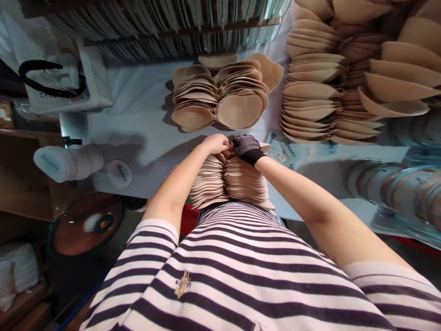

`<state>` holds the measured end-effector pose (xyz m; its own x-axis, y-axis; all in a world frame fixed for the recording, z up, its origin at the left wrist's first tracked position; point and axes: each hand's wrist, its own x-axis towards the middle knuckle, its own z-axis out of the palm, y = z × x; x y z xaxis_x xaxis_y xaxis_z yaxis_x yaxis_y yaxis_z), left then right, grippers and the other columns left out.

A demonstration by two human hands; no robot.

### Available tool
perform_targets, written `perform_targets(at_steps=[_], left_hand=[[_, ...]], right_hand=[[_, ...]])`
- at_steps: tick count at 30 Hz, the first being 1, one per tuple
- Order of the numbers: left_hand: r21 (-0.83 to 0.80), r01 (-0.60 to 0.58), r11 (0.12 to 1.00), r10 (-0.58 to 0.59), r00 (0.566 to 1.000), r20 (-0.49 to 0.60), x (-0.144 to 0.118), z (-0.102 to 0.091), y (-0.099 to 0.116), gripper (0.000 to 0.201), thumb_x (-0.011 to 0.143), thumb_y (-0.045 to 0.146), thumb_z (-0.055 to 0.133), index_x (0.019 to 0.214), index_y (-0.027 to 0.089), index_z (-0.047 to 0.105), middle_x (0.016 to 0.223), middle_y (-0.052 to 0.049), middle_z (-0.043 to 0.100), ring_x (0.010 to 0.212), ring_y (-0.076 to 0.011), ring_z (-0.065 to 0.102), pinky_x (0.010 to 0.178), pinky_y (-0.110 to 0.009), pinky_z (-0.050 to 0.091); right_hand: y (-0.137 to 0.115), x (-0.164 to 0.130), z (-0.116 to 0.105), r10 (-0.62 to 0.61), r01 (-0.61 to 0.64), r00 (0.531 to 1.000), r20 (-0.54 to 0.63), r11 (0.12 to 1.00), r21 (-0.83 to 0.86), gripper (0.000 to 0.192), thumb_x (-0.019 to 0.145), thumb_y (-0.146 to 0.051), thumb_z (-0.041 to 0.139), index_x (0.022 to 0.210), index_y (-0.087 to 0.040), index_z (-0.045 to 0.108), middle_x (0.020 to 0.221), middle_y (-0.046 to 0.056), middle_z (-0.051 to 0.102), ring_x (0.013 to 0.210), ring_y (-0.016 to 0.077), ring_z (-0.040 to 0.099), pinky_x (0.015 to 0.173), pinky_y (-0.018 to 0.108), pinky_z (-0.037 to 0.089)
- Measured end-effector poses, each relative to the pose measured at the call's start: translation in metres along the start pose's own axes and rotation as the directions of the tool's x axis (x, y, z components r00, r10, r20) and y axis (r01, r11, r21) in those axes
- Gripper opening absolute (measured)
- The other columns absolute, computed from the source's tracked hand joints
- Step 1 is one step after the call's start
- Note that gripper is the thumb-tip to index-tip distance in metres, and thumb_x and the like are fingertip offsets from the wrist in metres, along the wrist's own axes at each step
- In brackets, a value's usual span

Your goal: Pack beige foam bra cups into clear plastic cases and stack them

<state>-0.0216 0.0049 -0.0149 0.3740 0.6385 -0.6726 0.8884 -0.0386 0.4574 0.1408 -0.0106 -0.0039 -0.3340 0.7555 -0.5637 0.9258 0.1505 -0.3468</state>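
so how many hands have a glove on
1: the right hand wears a dotted black glove; the left hand is bare. Both rest on top of the stack of beige bra cups against the person's body.

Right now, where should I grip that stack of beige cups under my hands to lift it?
Grip the near stack by its two outer edges, a hand coming in from each side. It is a wide double pile joined at a middle seam, where the left hand and gloved right hand now rest.

Beige pads [229, 181], black dotted glove [245, 146], striped shirt [241, 266]
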Motion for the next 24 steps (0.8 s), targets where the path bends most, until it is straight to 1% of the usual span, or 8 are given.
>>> perform_targets(at_steps=[4, 8, 12, 14, 16, 18, 19, 24], left_hand=[[-0.068, -0.020, 0.998, 0.018, 1.000, -0.025, 0.002, 0.001, -0.006, 0.020, 0.077, 0.023, 0.061, 0.085, 0.019, 0.079, 0.086, -0.005, 0.076, 0.082, -0.0198, 0.065, 0.071, -0.028, 0.044], [-0.215, -0.018, 0.977, -0.001, 0.996, -0.087, 0.005, 0.006, -0.012, 0.018, 0.075, 0.019, 0.061, 0.081, 0.017, 0.078, 0.082, -0.004, 0.074, 0.079, -0.0187, 0.064, 0.074, -0.027, 0.046], [-0.320, -0.055, 0.946, 0.020, 0.993, -0.113, 0.009, 0.013, -0.013, 0.018, 0.075, 0.020, 0.060, 0.081, 0.015, 0.076, 0.081, -0.003, 0.073, 0.080, -0.0174, 0.063, 0.078, -0.027, 0.047], [-0.344, -0.065, 0.937, 0.008, 0.986, -0.164, 0.009, 0.016, -0.012, 0.020, 0.076, 0.021, 0.059, 0.083, 0.015, 0.077, 0.082, -0.003, 0.074, 0.082, -0.0176, 0.064, 0.080, -0.027, 0.048], [-0.360, -0.051, 0.932, -0.037, 0.972, -0.233, 0.008, 0.018, -0.010, 0.023, 0.079, 0.023, 0.057, 0.086, 0.015, 0.077, 0.086, -0.005, 0.075, 0.083, -0.0178, 0.064, 0.081, -0.028, 0.048], [-0.363, -0.041, 0.931, -0.064, 0.960, -0.272, 0.005, 0.018, -0.010, 0.024, 0.080, 0.025, 0.057, 0.088, 0.015, 0.078, 0.088, -0.005, 0.076, 0.084, -0.0182, 0.065, 0.082, -0.028, 0.049], [-0.355, -0.037, 0.934, -0.065, 0.960, -0.272, 0.003, 0.018, -0.010, 0.024, 0.080, 0.025, 0.058, 0.088, 0.016, 0.078, 0.088, -0.005, 0.077, 0.085, -0.0185, 0.065, 0.082, -0.028, 0.049], [-0.281, -0.033, 0.959, -0.025, 0.979, -0.200, -0.006, 0.011, -0.012, 0.023, 0.080, 0.023, 0.059, 0.088, 0.019, 0.080, 0.089, -0.004, 0.078, 0.088, -0.0200, 0.067, 0.082, -0.028, 0.049]], right_hand=[[-0.002, 0.001, 0.001, 0.021, -0.020, 0.999, -0.028, 0.999, 0.030, 0.028, 0.089, -0.038, 0.060, 0.100, -0.021, 0.080, 0.105, 0.011, 0.077, 0.099, 0.0255, 0.069, 0.085, 0.030, 0.050], [0.000, 0.005, 0.008, 0.095, -0.078, 0.993, -0.075, 0.976, 0.205, 0.028, 0.089, -0.031, 0.055, 0.101, -0.022, 0.079, 0.103, 0.007, 0.078, 0.095, 0.0218, 0.068, 0.081, 0.028, 0.049], [0.000, 0.008, 0.018, 0.165, -0.114, 0.978, -0.129, 0.937, 0.331, 0.029, 0.087, -0.026, 0.053, 0.100, -0.021, 0.078, 0.103, 0.006, 0.078, 0.097, 0.0214, 0.067, 0.080, 0.026, 0.049], [0.000, 0.008, 0.020, 0.196, -0.131, 0.970, -0.142, 0.917, 0.377, 0.033, 0.088, -0.025, 0.049, 0.103, -0.020, 0.078, 0.104, 0.006, 0.078, 0.097, 0.0210, 0.068, 0.081, 0.026, 0.049], [0.002, 0.008, 0.018, 0.192, -0.123, 0.972, -0.135, 0.907, 0.402, 0.036, 0.090, -0.024, 0.046, 0.107, -0.020, 0.077, 0.105, 0.006, 0.078, 0.097, 0.0203, 0.068, 0.083, 0.027, 0.049], [0.006, 0.007, 0.013, 0.144, -0.092, 0.983, -0.111, 0.920, 0.381, 0.036, 0.090, -0.024, 0.046, 0.110, -0.020, 0.076, 0.108, 0.006, 0.077, 0.098, 0.0200, 0.068, 0.085, 0.026, 0.049], [0.008, 0.007, 0.009, 0.110, -0.072, 0.990, -0.088, 0.933, 0.353, 0.035, 0.090, -0.025, 0.048, 0.111, -0.020, 0.076, 0.109, 0.006, 0.077, 0.099, 0.0201, 0.068, 0.085, 0.026, 0.049], [0.010, 0.007, -0.015, 0.006, -0.011, 0.998, 0.056, 0.995, 0.096, 0.034, 0.093, -0.037, 0.054, 0.116, -0.024, 0.075, 0.114, 0.008, 0.076, 0.102, 0.0233, 0.069, 0.084, 0.028, 0.049]])
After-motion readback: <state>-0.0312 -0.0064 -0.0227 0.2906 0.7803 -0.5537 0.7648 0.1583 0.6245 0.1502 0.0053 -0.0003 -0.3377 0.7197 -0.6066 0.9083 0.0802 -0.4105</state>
